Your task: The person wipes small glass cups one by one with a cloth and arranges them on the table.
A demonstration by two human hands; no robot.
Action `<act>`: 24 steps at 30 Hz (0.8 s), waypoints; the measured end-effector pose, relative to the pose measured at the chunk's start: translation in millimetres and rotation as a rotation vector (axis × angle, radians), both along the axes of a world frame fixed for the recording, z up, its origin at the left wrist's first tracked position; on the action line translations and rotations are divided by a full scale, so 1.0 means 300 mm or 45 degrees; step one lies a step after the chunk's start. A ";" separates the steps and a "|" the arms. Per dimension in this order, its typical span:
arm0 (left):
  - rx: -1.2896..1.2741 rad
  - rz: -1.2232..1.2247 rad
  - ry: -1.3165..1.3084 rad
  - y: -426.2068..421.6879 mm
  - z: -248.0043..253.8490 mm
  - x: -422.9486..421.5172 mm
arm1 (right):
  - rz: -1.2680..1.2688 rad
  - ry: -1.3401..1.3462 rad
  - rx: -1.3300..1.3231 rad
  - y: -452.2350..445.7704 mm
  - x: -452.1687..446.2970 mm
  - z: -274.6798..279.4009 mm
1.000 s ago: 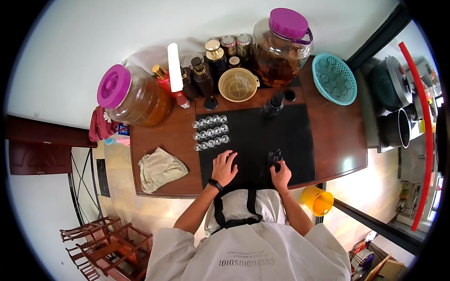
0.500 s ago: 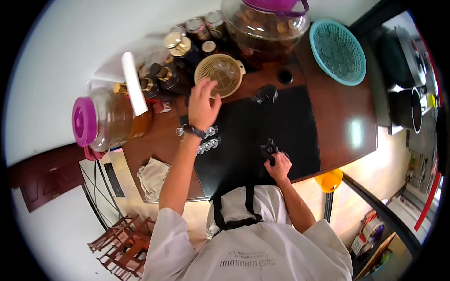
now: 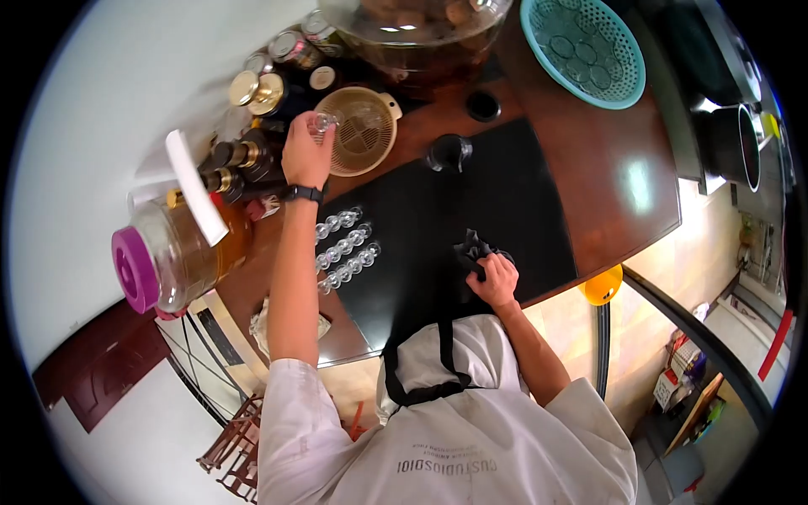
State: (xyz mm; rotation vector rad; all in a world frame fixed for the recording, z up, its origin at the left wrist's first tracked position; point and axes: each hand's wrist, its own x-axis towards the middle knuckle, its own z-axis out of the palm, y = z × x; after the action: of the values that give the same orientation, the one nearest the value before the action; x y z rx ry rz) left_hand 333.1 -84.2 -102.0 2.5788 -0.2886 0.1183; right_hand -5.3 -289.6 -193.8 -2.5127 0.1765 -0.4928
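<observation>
My left hand [image 3: 305, 158], with a dark watch on its wrist, pinches a small clear glass [image 3: 322, 124] at the left rim of a beige plastic basket [image 3: 389, 139]. More clear glass shows inside the basket, too faint to count. My right hand [image 3: 495, 282] is closed around a crumpled black cloth [image 3: 473, 251] near the front of the black mat [image 3: 421, 252]. Left of the mat's middle, several small clear glasses [image 3: 345, 244] stand in three slanted rows, partly behind my left forearm. A dark glass pitcher [image 3: 450, 153] stands at the mat's back edge.
A teal basket [image 3: 637, 71] with round clear pieces sits at the back right. Behind the beige basket are a large glass jar [image 3: 412, 42], cans [image 3: 295, 50] and dark pump bottles [image 3: 240, 153]. A purple-lidded jar [image 3: 177, 261] stands left. A beige cloth [image 3: 259, 324] lies by my left forearm.
My left hand, earlier spread and without a glass at the basket's front rim, now holds a small glass at its left rim. My right hand still grips the black cloth. The view has shifted.
</observation>
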 end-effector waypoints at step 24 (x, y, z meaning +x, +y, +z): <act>-1.442 0.082 0.641 0.221 0.105 -1.245 | 0.821 0.211 1.139 0.201 -0.007 0.477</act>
State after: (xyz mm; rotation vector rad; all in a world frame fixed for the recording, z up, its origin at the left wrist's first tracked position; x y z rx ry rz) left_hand -40.5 -18.1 -70.6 1.4179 0.0622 -0.2732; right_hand -7.4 -229.4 -50.9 -1.5894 -0.2926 0.0724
